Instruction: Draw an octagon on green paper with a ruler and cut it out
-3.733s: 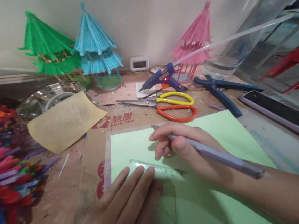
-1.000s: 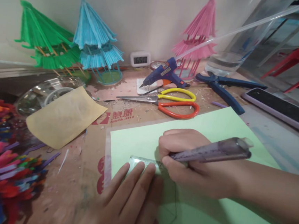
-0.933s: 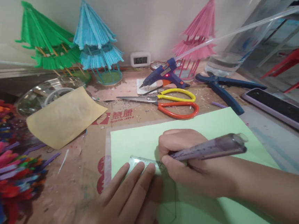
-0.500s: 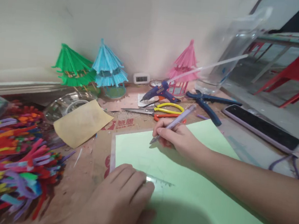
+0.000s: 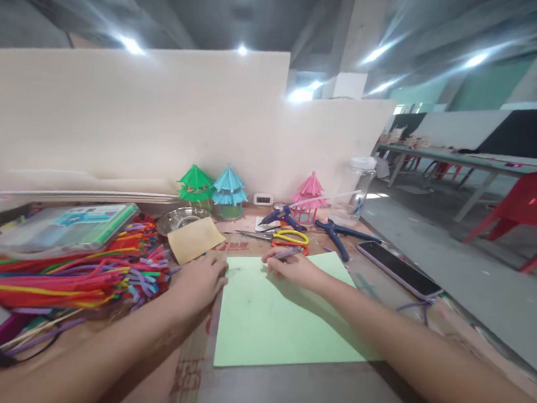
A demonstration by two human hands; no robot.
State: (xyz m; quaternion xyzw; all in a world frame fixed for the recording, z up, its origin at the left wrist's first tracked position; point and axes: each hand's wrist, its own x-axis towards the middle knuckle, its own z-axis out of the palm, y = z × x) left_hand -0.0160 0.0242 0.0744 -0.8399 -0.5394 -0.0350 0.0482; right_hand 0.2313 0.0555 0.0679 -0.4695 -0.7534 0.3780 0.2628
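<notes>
A sheet of light green paper (image 5: 276, 327) lies flat on the worktop. My right hand (image 5: 293, 267) rests on its upper part, fingers closed round a greyish-purple pen (image 5: 291, 252) that leans to the right. The pen's tip is hard to make out. At the paper's left edge lies my left hand (image 5: 203, 278), fingers loosely bent and apart, with no held thing showing. Just beyond that hand is a tan piece of sandpaper-like sheet (image 5: 196, 239), leaning on a clear round dish (image 5: 173, 221). No ruler can be made out now.
Behind the paper lie yellow-and-orange-handled scissors (image 5: 290, 236), a blue glue gun (image 5: 282, 216) and dark blue pliers (image 5: 336, 234). Green (image 5: 195, 182), blue (image 5: 230, 189) and pink (image 5: 311, 189) umbrella-roofed models stand by the wall. Colourful pipe cleaners (image 5: 101, 281) fill the left; a phone (image 5: 398, 268) lies right.
The view has tilted up and drawn back, showing the ceiling and more of the room. My left hand has moved from the clear ruler to the paper's left edge. The right still holds the pen.
</notes>
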